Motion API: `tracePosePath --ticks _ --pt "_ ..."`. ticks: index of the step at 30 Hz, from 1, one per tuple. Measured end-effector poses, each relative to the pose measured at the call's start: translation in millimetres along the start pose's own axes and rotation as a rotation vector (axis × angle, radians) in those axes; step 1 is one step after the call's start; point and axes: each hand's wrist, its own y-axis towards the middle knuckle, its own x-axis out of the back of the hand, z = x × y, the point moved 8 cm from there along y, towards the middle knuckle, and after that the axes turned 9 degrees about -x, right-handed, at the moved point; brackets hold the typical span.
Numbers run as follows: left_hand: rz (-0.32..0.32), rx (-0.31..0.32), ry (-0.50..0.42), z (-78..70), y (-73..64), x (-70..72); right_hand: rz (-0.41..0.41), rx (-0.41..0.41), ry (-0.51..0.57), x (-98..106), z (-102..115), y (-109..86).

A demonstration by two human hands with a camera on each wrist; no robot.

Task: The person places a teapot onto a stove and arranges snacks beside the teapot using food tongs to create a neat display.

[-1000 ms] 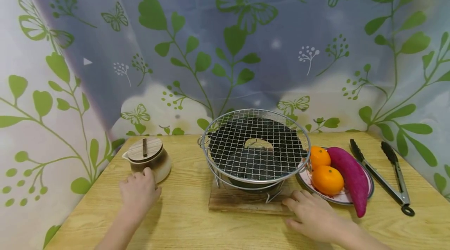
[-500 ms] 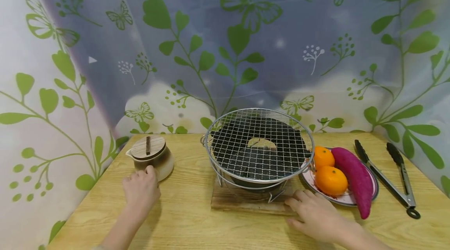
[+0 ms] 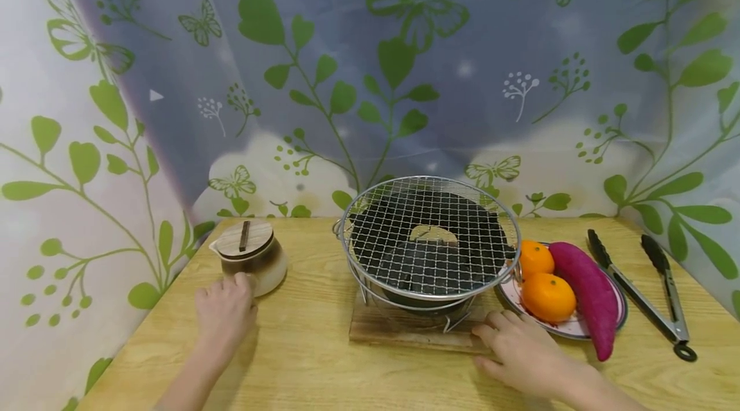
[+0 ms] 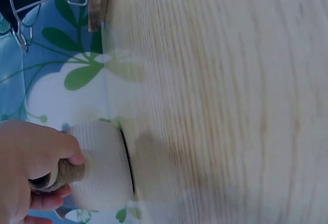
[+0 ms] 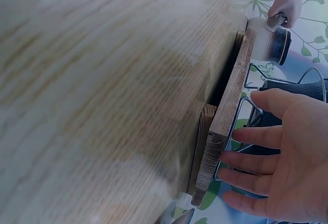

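my left hand grips the pot by its side handle; in the left wrist view, the thumb and fingers are curled around the brown, wrapped surface. the pot is upright at the left side of the wooden table, its round lid seated on top and its spout directed to the left. my right hand has its fingers extended and grips nothing; the fingertips are at the right end of the wooden board, and whether they press on it cannot be determined. the board supports a black bowl in a wire stand, with a round mesh rack positioned above. the plate, located right of the board, carries two oranges and a purple sweet potato, whose near end projects past the rim. right of the plate lie tongs, arms spread, black tips directed away from me.
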Motion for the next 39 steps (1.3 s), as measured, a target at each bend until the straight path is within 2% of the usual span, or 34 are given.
tracePosePath --ticks 6,13,24,29,35,39 --pt "-0.072 -0.026 -0.011 2.4 -1.3 4.3 0.023 -0.014 0.015 0 -1 0.0" --pt "-0.163 -0.079 0.04 8.0 -7.2 9.1 0.013 -0.009 0.008 1 -2 0.1" --pt "-0.189 -0.096 0.045 12.4 -12.3 12.8 0.02 -0.014 0.014 0 -2 -0.2" --pt "-0.279 -0.128 0.054 13.0 -14.0 19.9 0.032 -0.023 0.019 -3 -1 -0.9" --pt "-0.459 -0.234 0.089 7.2 -13.1 37.3 0.035 -0.027 0.032 -4 -2 -1.3" --pt "-0.479 -0.267 0.087 4.9 -9.0 44.0 0.036 -0.024 0.029 -3 -2 -0.9"
